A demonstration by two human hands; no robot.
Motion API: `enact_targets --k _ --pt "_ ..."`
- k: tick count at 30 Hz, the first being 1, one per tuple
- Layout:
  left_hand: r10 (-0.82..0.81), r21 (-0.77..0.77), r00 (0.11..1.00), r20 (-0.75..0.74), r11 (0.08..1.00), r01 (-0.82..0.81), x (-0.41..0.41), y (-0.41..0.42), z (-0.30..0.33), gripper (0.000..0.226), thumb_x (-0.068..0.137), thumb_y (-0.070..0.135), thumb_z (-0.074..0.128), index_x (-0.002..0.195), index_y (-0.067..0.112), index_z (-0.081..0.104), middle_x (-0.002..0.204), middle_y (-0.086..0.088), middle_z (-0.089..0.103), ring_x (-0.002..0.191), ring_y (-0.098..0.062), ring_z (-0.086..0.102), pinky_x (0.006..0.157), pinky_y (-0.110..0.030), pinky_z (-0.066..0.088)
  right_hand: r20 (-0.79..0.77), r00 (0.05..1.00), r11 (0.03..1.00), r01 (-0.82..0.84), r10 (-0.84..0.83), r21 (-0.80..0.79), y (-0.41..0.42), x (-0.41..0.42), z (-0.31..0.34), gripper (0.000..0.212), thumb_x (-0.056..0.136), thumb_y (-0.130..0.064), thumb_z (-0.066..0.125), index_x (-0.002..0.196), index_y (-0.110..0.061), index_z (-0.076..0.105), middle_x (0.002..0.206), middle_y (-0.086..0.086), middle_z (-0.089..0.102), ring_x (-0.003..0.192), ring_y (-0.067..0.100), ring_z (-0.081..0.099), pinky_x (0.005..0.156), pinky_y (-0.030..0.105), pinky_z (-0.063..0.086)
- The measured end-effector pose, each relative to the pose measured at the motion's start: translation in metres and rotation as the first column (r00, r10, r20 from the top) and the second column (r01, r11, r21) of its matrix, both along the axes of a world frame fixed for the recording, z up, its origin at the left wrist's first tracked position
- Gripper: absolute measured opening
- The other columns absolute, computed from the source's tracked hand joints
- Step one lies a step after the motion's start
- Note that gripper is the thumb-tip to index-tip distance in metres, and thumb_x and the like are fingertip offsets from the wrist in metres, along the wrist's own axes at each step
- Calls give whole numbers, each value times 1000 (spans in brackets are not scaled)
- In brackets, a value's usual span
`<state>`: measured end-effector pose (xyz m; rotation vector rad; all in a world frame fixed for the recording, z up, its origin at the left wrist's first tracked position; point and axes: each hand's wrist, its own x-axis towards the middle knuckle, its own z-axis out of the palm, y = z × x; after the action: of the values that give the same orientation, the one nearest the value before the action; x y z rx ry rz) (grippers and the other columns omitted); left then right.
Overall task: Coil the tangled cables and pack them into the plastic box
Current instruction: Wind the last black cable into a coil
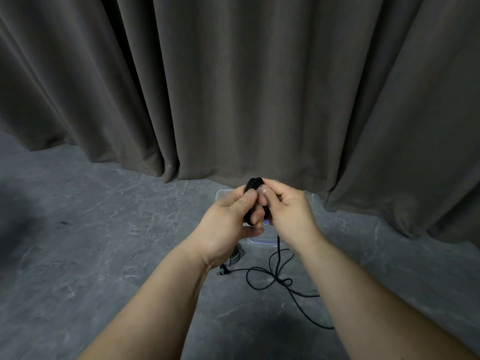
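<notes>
Both hands are meeting in the middle of the view, raised above the floor, and both are working on the same black cable [279, 266]. The left hand [228, 222] is holding a small bundle of loops [253, 187] of that cable, its thumb pressing across the strands and its fingers curling round them from below, so its grip is closing firmly on the bundle. The right hand [288, 211] is coming in from the other side, its fingertips [263, 189] pinching the cable at the top of the bundle, with the rest of its fingers folding round the strands lower down. Its grip is likewise closing on the cable, not hanging loose.

From under the right hand the loose part of the cable is dropping straight down to the grey marbled floor [104, 242], where it is lying in a few slack loops and trailing off toward the lower right. Its plug end [222, 272] is lying on the floor just below the left wrist. A second, greyish cable [235, 255] is sitting in a small heap on the floor, partly hidden behind the left wrist.

The clear plastic box [262, 241] is standing on the floor directly behind and below the hands, which are covering most of it; whether anything is lying inside it cannot be told. A dark curtain [233, 87] is hanging behind everything, reaching the floor.
</notes>
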<state>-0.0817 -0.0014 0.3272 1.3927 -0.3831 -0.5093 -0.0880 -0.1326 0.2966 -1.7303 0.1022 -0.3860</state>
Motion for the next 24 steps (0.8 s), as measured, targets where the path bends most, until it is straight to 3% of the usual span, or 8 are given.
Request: enact_targets --k 2,4,7,9,14,19,21,24 --pt "50 -32 999 -11 998 -50 1 1 1 28 104 19 34 80 13 48 55 4 40 56 -11 40 63 -26 37 22 1000 1000 3 -3 -15 1 -1 5 30 98 -16 53 95 -42 68 62 -22 65 58 -4 57 56 14 46" --pt "115 -73 993 -19 991 -116 4 3 0 30 104 18 34 77 13 46 52 5 37 55 -12 34 59 -27 28 33 999 1000 -6 6 5 0 -2 7 28 97 -13 54 96 -37 68 61 -16 65 53 0 54 52 17 44" --pt "171 -114 985 -19 978 -172 9 8 0 31 104 17 33 76 13 45 52 5 36 54 -12 31 58 -29 22 44 999 1000 0 0 9 -4 -1 7 32 95 -7 55 90 -35 69 64 -9 66 56 4 55 56 22 48" --pt "180 -109 984 -6 978 -180 9 9 1 31 104 17 33 76 13 45 52 5 36 55 -12 30 57 -28 23 50 999 1000 4 -2 -26 -4 -2 7 36 94 -5 55 87 -38 67 63 -14 67 58 1 58 60 18 50" --pt "183 -92 983 13 979 -181 6 8 1 30 104 16 33 77 13 46 52 5 37 57 -13 30 57 -27 25 21 996 994 -81 83 -70 -4 -2 3 31 93 -2 55 102 -27 71 69 -18 69 64 -1 62 65 15 49" --pt "138 -81 990 19 987 -136 5 7 2 30 104 15 33 78 12 47 55 3 38 58 -14 32 57 -25 31 55 998 992 -5 12 -126 -4 2 -1 29 87 -6 67 77 -33 68 72 -11 69 69 3 62 72 25 50" --pt "129 -77 991 21 989 -127 5 7 1 30 104 16 33 78 12 47 55 3 39 57 -13 34 58 -26 30 73 997 982 49 -36 -181 -3 3 -3 25 86 -9 68 77 -31 69 74 -7 69 71 9 62 73 32 53" --pt "116 -54 993 36 992 -114 5 7 0 30 104 18 34 78 11 47 53 4 40 54 -11 37 58 -25 30 129 985 945 151 -118 -289 -2 4 -2 6 86 -13 70 87 -16 75 81 0 68 78 14 64 77 31 52"
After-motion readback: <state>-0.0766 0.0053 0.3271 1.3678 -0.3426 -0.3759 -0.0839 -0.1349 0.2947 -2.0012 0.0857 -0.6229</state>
